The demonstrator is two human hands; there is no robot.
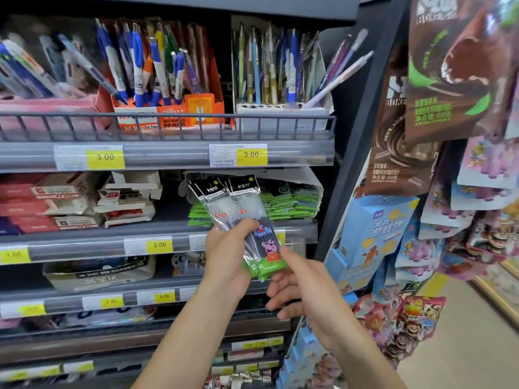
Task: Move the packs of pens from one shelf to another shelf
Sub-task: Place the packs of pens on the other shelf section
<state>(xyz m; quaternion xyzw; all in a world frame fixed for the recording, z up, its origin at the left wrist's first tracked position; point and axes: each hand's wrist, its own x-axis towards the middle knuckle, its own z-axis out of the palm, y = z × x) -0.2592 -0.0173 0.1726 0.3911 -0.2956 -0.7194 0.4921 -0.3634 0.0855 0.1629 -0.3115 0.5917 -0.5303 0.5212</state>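
My left hand point(229, 255) grips a fanned bunch of clear packs of pens point(238, 209) with black header cards and green bottoms, held upright in front of the second shelf point(84, 248). My right hand point(299, 284) is just below and to the right of the packs, its fingers apart, the index fingertip touching the bottom of the front pack with a cartoon pig print. A white carton point(295, 181) behind the packs holds more green packs. The top shelf point(168, 157) carries display boxes of loose pens.
Price tags run along each shelf edge. Red and white boxes point(56, 203) sit left on the second shelf. A wire rail point(168, 124) fronts the top shelf. Hanging snack bags point(455, 80) and toy packs point(393, 318) crowd the right, beside an aisle floor.
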